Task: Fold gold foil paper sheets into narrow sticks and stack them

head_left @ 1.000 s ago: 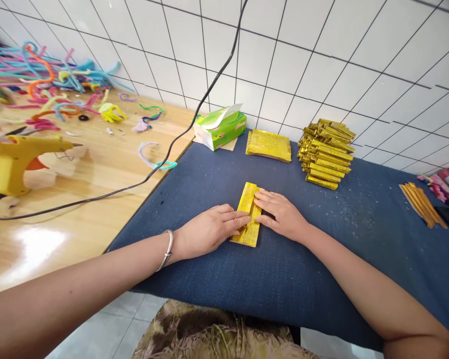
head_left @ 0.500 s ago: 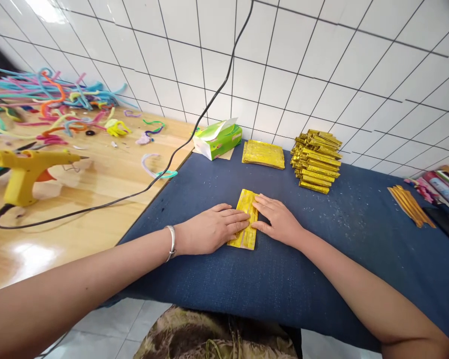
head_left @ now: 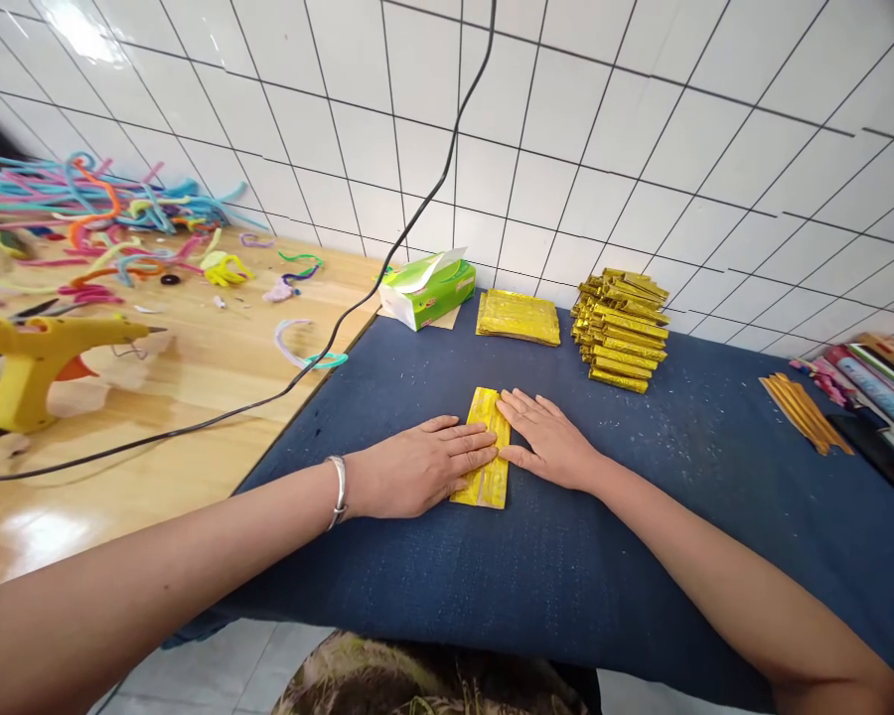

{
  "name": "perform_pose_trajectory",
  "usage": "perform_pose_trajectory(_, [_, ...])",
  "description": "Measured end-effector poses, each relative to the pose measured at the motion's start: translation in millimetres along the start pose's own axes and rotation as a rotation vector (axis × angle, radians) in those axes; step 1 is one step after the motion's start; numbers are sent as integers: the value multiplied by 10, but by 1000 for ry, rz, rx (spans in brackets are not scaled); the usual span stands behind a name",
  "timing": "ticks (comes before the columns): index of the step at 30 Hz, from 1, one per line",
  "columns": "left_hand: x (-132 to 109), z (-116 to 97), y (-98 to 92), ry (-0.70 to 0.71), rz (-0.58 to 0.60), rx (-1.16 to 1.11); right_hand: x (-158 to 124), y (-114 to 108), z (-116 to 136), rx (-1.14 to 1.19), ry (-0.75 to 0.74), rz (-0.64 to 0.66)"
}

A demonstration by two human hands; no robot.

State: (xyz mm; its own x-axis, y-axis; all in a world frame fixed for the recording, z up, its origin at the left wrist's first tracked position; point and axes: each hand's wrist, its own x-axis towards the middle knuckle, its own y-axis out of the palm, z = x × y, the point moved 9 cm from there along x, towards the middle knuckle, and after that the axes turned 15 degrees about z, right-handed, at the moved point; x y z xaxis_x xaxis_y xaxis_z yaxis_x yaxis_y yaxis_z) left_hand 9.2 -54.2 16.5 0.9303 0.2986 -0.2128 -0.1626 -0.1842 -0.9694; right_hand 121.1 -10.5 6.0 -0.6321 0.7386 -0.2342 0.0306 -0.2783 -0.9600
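A folded strip of gold foil paper (head_left: pixel 492 487) lies on the dark blue cloth (head_left: pixel 387 576) in front of me. Flat across its left side rests my left hand (head_left: pixel 424 465), fingers stretched out and pressing on the paper. My right hand (head_left: pixel 547 439) lies along the strip's right edge, fingers extended and thumb spread, fingertips touching the paper. Behind it are a flat stack of gold paper (head_left: pixel 519 318) and a tall heap of narrow folded gold strips (head_left: pixel 620 333).
A green tissue box (head_left: pixel 428 288) stands by the wall. On the wooden table at left lie a yellow glue gun (head_left: pixel 41 362) and many pipe cleaners (head_left: pixel 104 209). A black cable (head_left: pixel 394 243) hangs across. Orange-gold strips (head_left: pixel 805 412) and books (head_left: pixel 883 392) lie at right.
The view has shifted slightly, so everything sits a little lower and further left. Both hands stay on the gold paper, the right fingers slightly further over its edge.
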Motion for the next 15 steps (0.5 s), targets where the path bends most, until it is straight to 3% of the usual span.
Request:
perform_pose_trajectory(4, [-3,-2,11,6,6,-2,143,-195,-61,81,2,-104])
perform_pose_trajectory(8, [-2,5,21,11,3,10,530,-414,73,31,-26,-200])
perform_pose_trajectory(12, [3,24,53,15,16,0,1013,-383,74,-86,41,-150])
perform_pose_trajectory(15, [5,45,42,17,9,-29,1193,-299,40,-131,30,-109])
